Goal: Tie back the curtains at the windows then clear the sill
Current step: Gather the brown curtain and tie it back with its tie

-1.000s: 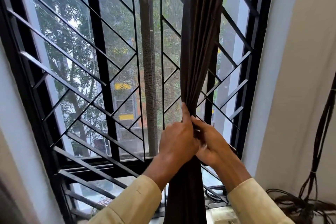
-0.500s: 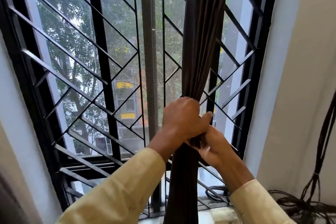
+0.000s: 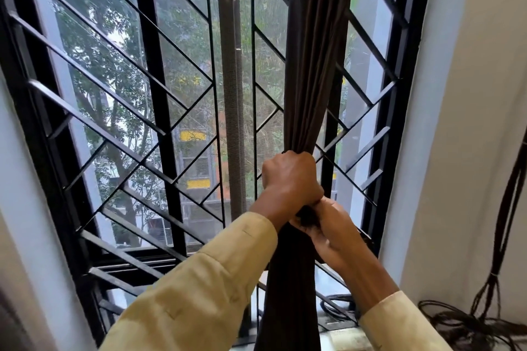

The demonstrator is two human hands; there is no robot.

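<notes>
- Daylight comes through a tall window whose black metal grille (image 3: 137, 128) of slanted bars fills most of the view; trees and a building with yellow strips show beyond it.
- Pale wall (image 3: 470, 151) stands to the right of the grille, and a bundle of dark cables (image 3: 490, 288) hangs down it, coiling at the bottom.
- One dark brown curtain (image 3: 313, 51) hangs gathered into a narrow column in front of the grille's right half, running from the top edge down past the lower edge.
- Left hand (image 3: 291, 179) is clenched in a fist around the gathered curtain — knuckles up, sleeve pale yellow.
- Right hand (image 3: 333, 231) sits just below and touching the left, its fingers (image 3: 313, 232) curled round the same bunch of cloth.
- Below the hands, the sill (image 3: 339, 336) shows only as a pale strip to the right of the curtain — dark cable lies near it at the foot of the grille.
</notes>
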